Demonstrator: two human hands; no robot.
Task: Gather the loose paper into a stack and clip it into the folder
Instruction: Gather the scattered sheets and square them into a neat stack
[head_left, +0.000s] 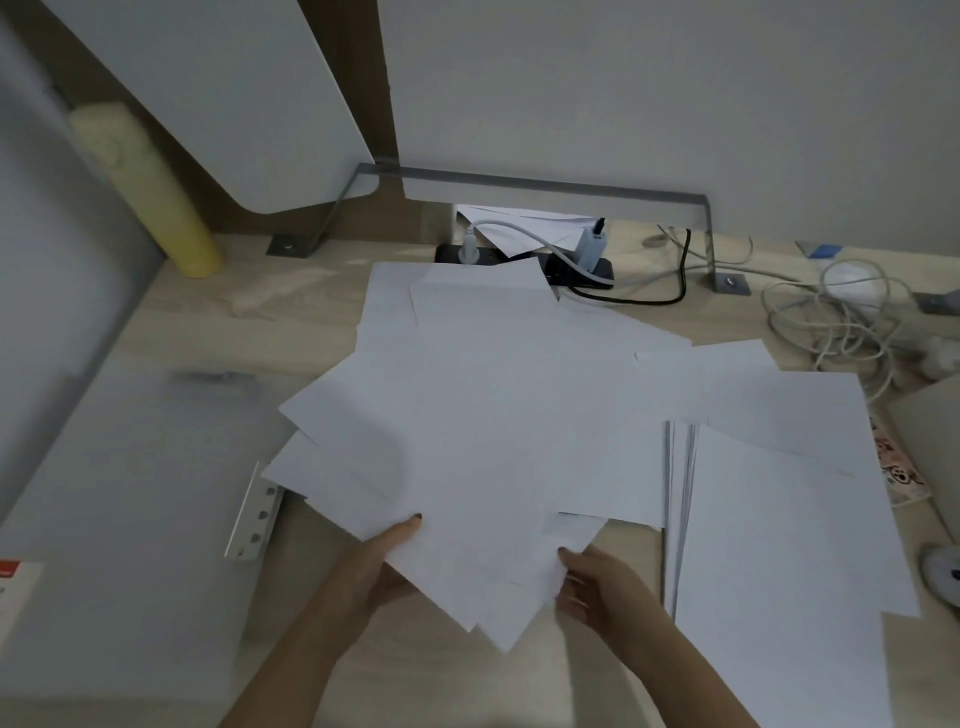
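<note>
Several loose white sheets (493, 405) lie fanned and overlapping across the middle of the wooden desk. My left hand (384, 566) grips their near left edge, thumb on top. At the near right corner of the same sheets my right hand (597, 587) pinches the paper. An open grey folder (130, 493) lies flat at the left, its metal clip bar (254, 514) along the inner edge beside the sheets. A neater pile of paper (769, 545) sits at the right.
A black power strip (571, 270) with plugs and a black cable sits behind the sheets. Tangled white cables (841, 317) lie at the back right. A yellow roll (150, 192) leans at the back left. Cardboard (930, 436) and a printed packet sit at the right edge.
</note>
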